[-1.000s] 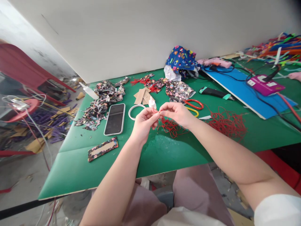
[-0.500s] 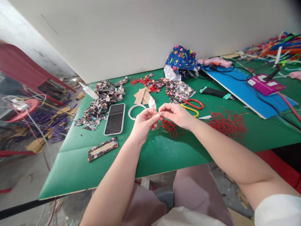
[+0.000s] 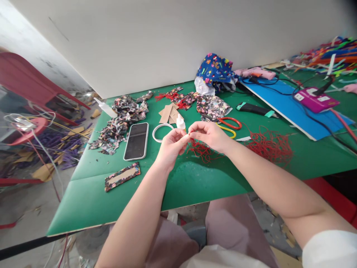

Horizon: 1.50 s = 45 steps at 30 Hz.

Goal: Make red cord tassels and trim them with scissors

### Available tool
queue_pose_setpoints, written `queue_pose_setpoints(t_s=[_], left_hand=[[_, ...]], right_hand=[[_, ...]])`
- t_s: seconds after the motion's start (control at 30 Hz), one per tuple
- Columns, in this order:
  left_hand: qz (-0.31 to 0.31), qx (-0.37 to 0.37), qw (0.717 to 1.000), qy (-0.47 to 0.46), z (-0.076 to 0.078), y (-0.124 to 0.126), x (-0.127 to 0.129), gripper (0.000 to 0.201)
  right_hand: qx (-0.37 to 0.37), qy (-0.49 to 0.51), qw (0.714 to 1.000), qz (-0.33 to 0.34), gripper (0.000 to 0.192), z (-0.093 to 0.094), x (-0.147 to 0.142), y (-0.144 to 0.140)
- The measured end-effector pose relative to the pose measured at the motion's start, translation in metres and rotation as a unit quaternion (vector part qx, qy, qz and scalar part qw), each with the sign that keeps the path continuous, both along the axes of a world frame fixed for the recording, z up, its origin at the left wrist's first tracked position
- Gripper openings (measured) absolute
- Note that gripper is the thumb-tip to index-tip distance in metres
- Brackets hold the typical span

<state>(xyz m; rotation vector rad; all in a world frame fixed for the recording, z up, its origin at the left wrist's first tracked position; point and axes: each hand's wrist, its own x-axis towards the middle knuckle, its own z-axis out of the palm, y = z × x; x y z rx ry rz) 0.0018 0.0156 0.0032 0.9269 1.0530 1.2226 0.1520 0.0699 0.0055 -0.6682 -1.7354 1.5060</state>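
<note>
My left hand (image 3: 174, 144) and my right hand (image 3: 206, 135) meet fingertip to fingertip over the green table. Both are closed in a pinch on a bit of red string, most of it hidden by the fingers. Loose red string (image 3: 201, 150) lies tangled just under my right hand, with a bigger red heap (image 3: 272, 145) to its right. Behind my fingers stands a small white glue bottle (image 3: 180, 123). Scissors (image 3: 229, 127) with one red and one yellow handle loop lie past my right hand. Left of my hands is a white ring (image 3: 156, 134).
A phone (image 3: 136, 141) and a flower-patterned strip (image 3: 122, 176) lie at left, near crumpled fabric scraps (image 3: 122, 115). Card pieces (image 3: 167, 112) sit further back. At right are a box cutter (image 3: 255, 109), a blue board (image 3: 301, 115) and a purple power socket (image 3: 315, 100) with cables.
My hands stay pinched together in almost the same spot, the fingers shifting only slightly. More of the glue bottle shows behind them. Nothing else on the table has moved.
</note>
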Motion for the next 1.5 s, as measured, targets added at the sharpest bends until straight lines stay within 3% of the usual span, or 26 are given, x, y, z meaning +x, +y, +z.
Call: queue_pose_setpoints(t_s=[0.43, 0.83, 1.07, 1.17, 1.27, 1.37, 1.5], left_hand=[[0.003, -0.005, 1.0, 0.015, -0.003, 0.001, -0.001, 0.032], [0.0, 0.015, 0.997, 0.069, -0.003, 0.001, 0.002, 0.026], [0.017, 0.009, 0.981, 0.192, -0.011, 0.005, 0.001, 0.023], [0.069, 0.057, 0.961, 0.26, -0.012, 0.006, 0.001, 0.018], [0.123, 0.093, 0.969, 0.194, -0.009, 0.005, 0.003, 0.019], [0.062, 0.075, 0.993, 0.074, -0.004, 0.002, 0.006, 0.026], [-0.005, 0.026, 0.999, -0.028, -0.003, 0.0, 0.008, 0.03]], right_hand=[[0.057, -0.061, 0.997, 0.009, 0.018, 0.006, 0.002, -0.006], [0.033, -0.015, 0.999, 0.004, 0.014, 0.001, -0.001, -0.002], [0.072, -0.023, 0.996, -0.044, 0.013, -0.002, 0.002, 0.003], [0.081, -0.011, 0.995, -0.056, 0.012, -0.001, 0.002, 0.002], [0.108, -0.028, 0.991, -0.068, 0.013, 0.0, 0.002, 0.001], [0.139, -0.045, 0.986, -0.078, 0.015, 0.0, 0.001, 0.001], [0.136, -0.036, 0.987, -0.079, 0.014, -0.001, -0.002, 0.0]])
